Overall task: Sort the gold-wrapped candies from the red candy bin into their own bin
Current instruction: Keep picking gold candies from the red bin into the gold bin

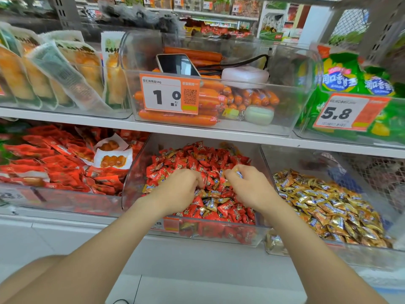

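Note:
A clear bin (137,172) on the lower shelf holds a heap of red candies (192,159) with gold-wrapped candies (211,204) mixed in among them. To its right a second clear bin (266,165) is filled with gold candies (324,202). Both my hands are inside the red bin. My left hand (178,189) lies knuckles-up on the heap, fingers curled down into the candies; what it holds is hidden. My right hand (247,185) has curled fingers pinching a gold-wrapped candy (239,173) at its fingertips.
Left of the red bin, a bin of red snack packets (54,159). The shelf above carries a clear bin of sausages (210,99) with a phone (176,64) and a price tag (169,95), yellow packets (43,77) at left, green bags (350,84) at right.

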Available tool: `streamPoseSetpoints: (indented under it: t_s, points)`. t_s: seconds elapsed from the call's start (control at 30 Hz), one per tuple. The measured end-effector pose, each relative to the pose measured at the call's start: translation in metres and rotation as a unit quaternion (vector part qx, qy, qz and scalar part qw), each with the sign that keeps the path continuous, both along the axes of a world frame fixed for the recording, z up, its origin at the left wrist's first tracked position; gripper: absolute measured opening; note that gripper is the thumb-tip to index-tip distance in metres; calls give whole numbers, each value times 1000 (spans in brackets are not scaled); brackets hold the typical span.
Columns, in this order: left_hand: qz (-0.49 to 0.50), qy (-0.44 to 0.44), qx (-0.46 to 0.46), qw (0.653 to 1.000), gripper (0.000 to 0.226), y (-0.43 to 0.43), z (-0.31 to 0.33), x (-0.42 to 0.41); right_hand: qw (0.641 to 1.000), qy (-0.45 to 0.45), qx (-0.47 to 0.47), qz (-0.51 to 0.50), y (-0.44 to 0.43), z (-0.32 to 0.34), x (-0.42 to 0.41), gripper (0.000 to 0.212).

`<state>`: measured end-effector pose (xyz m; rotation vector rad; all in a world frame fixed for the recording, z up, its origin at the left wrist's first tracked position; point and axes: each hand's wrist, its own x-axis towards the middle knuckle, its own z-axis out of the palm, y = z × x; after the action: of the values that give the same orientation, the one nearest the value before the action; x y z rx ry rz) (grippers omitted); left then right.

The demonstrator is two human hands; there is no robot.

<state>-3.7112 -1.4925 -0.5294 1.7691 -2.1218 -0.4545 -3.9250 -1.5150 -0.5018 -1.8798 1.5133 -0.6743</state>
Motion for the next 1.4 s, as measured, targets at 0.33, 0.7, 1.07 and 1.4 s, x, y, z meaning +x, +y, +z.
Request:
streamPoseSetpoints:
  t_s: [0.33, 0.7, 1.07, 1.4]
  points:
    - [15, -175, -6, 984, 33, -9, -4, -15, 992, -115, 37, 48, 0, 2, 0, 41]
    - [-28, -75, -17, 997, 8, 4, 7, 1, 965, 181, -109, 156, -6, -14, 5, 20]
    - [-50, -63, -57, 995, 20, -4, 0, 3, 899, 356, -82, 242, -14, -28, 24, 58]
    - [-9, -174, -15, 985, 34, -19, -7, -22, 965, 200, -80, 148, -19, -21, -1, 15]
